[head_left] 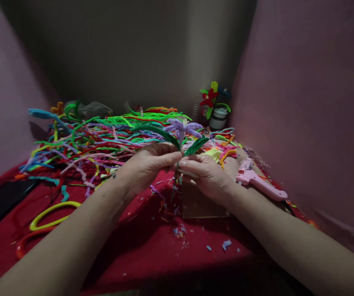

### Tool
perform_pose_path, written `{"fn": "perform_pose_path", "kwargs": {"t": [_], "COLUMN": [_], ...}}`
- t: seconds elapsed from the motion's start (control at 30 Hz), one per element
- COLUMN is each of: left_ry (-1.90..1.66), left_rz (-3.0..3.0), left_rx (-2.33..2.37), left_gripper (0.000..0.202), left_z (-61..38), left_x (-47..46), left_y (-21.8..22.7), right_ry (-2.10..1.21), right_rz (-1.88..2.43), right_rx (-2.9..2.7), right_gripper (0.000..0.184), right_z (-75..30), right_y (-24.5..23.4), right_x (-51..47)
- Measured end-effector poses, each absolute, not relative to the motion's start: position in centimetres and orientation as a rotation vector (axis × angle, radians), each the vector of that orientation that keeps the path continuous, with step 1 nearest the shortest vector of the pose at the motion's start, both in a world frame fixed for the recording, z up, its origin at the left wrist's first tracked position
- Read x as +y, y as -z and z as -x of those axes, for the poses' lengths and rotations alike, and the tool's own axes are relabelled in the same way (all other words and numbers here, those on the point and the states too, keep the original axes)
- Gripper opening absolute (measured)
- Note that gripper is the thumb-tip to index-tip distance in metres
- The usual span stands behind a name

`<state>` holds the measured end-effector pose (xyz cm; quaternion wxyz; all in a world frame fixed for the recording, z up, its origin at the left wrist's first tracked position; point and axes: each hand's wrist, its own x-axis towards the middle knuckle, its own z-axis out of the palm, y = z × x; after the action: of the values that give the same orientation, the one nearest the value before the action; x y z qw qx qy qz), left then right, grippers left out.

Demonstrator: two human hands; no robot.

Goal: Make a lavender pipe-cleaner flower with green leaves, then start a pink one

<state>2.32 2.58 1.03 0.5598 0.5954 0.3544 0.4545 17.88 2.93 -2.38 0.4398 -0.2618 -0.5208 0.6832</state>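
Note:
A pipe-cleaner flower (182, 128) with lilac petals stands upright above my two hands. My left hand (158, 159) pinches its stem from the left, just under the bloom. From the other side my right hand (201, 170) closes on the stem a little lower, thumb against it. One long dark green leaf (158, 131) arches out to the left, and a shorter green leaf (197, 146) points up to the right. The thin stem end hangs below my fingers. My fingertips hide the spot where leaves and stem meet.
Loose colourful pipe cleaners (103, 139) cover the table's back. A pink glue gun (260, 183) lies right, beside a cardboard piece (204, 203). Scissors with yellow and red handles (53, 216) and a black flat object (5, 201) are left. A pot of flowers (218, 117) stands behind.

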Motion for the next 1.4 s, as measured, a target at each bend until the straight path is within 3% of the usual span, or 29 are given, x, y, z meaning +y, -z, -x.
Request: {"fn": "perform_pose_path", "kwargs": {"t": [0.33, 0.63, 1.2, 1.4], "left_ry": [-1.066, -1.102, -0.952, -0.998], "left_rz": [-1.679, -1.165, -1.127, -1.237], "left_rx": [1.164, 0.838, 0.761, 0.834], "left_gripper": [0.016, 0.014, 0.012, 0.017], "left_z": [-2.4, -1.0, -1.1, -1.9], "left_x": [1.9, 2.2, 2.0, 1.9], "left_y": [-2.1, -1.6, -0.5, 0.0], "right_ry": [-1.491, -1.673, -1.867, -1.762], "right_rz": [0.822, 0.793, 0.712, 0.75], "right_rx": [-1.609, -1.602, -1.432, -1.429], "right_gripper": [0.026, 0.024, 0.013, 0.014], "right_z": [-18.1, -18.6, -17.7, -17.4], "right_y": [1.2, 1.0, 2.8, 2.7], "right_x": [2.7, 3.1, 3.1, 3.0]}}
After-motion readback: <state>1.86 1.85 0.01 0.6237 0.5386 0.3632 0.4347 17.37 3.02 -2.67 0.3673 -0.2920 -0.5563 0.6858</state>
